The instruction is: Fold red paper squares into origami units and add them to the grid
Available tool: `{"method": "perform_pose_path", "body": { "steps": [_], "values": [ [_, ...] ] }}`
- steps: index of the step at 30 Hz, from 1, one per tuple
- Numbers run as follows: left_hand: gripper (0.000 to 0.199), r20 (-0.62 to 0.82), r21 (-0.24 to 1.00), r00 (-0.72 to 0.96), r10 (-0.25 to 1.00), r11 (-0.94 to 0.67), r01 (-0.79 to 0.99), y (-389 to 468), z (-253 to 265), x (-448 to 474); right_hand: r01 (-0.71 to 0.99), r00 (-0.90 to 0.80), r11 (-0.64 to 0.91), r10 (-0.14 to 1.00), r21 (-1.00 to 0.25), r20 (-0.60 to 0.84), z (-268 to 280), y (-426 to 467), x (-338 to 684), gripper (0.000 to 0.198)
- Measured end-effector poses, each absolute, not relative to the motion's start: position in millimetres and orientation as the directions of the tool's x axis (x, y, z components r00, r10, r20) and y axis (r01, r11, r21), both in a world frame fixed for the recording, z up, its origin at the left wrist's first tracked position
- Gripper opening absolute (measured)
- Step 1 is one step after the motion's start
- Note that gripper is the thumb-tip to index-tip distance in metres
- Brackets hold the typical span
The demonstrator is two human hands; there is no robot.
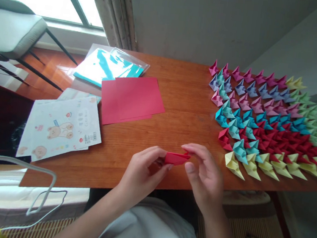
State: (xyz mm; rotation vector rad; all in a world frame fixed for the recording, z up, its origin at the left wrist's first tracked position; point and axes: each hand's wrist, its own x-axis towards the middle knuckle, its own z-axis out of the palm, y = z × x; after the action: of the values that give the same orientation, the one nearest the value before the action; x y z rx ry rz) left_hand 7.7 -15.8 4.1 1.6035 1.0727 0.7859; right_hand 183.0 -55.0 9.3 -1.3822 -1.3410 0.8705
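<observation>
A small piece of folded red paper (176, 159) is held just above the front edge of the wooden table. My left hand (147, 167) pinches its left end between thumb and fingers. At the other end, my right hand (205, 174) curves around the paper with its thumb and index finger apart. Those right fingertips are at a small raised red flap, and the thumb stays below, clear of the paper. Close by on the right stand folded paper pieces with pointed tips, among them a red one (225, 139) and a pale yellow one (233, 165).
Red paper sheets (133, 99) lie left of centre on the table (183, 99). Behind them are blue sheets in clear plastic (109, 67). A bear-printed packet (63, 127) lies at the left. Rows of coloured folded pieces (276, 142) cover the right side. A chair (12, 33) stands beyond.
</observation>
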Motion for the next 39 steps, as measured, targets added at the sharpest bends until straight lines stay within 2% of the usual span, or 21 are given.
{"method": "perform_pose_path", "body": {
  "steps": [3, 5, 10, 15, 18, 20, 21, 24, 27, 31, 39],
  "values": [
    [0.006, -0.004, 0.939, 0.440, 0.898, -0.148, 0.309, -15.6, 5.6, 9.8, 0.448, 0.008, 0.187, 0.977, -0.874, 0.213, 15.7, -48.2, 184.5, 0.019],
    [0.006, -0.006, 0.936, 0.462, 0.887, -0.158, 0.315, -16.2, 5.9, 11.0, 0.490, -0.030, 0.211, 0.974, -0.846, 0.225, 16.6, -44.3, 183.8, 0.012],
    [0.008, -0.020, 0.932, 0.465, 0.885, -0.152, 0.328, -18.2, 6.1, 11.5, 0.441, 0.023, 0.086, 0.994, -0.893, 0.107, 18.9, -41.1, 181.8, 0.009],
    [0.024, -0.091, 0.922, 0.500, 0.861, -0.117, 0.369, -17.9, 5.8, 10.2, 0.377, 0.073, -0.036, 0.997, -0.926, -0.009, 26.1, -41.0, 180.6, 0.016],
    [0.028, -0.159, 0.945, 0.507, 0.847, -0.017, 0.326, -18.2, 5.2, 10.5, 0.374, 0.073, -0.049, 0.997, -0.926, -0.024, 28.3, -38.4, 179.4, 0.019],
    [0.027, -0.217, 0.964, 0.473, 0.854, 0.111, 0.243, -18.5, 5.5, 11.2, 0.356, 0.075, -0.027, 0.997, -0.934, -0.001, 26.8, -36.2, 178.5, 0.015],
    [0.028, -0.254, 0.964, 0.448, 0.857, 0.189, 0.185, -18.5, 6.0, 11.5, 0.329, 0.099, -0.009, 0.995, -0.944, 0.025, 24.8, -35.4, 178.1, 0.016],
    [0.030, -0.367, 0.917, 0.374, 0.851, 0.399, -0.008, -16.5, 9.1, 11.7, 0.186, 0.274, 0.029, 0.958, -0.982, 0.080, 15.7, -35.5, 177.2, 0.036],
    [0.031, -0.429, 0.863, 0.334, 0.839, 0.490, -0.122, -13.1, 12.7, 10.6, 0.117, 0.343, -0.018, 0.939, -0.993, 0.024, 9.2, -40.0, 175.3, 0.032],
    [0.033, -0.429, 0.861, 0.338, 0.838, 0.493, -0.127, -12.3, 14.1, 10.7, 0.203, 0.219, -0.076, 0.975, -0.976, -0.030, 12.0, -45.6, 168.5, 0.031],
    [0.037, -0.394, 0.893, 0.383, 0.835, 0.446, -0.054, -20.9, 11.6, 15.9, 0.410, 0.260, -0.030, 0.962, -0.911, 0.086, 14.1, -41.6, 166.5, 0.026]
  ]
}}
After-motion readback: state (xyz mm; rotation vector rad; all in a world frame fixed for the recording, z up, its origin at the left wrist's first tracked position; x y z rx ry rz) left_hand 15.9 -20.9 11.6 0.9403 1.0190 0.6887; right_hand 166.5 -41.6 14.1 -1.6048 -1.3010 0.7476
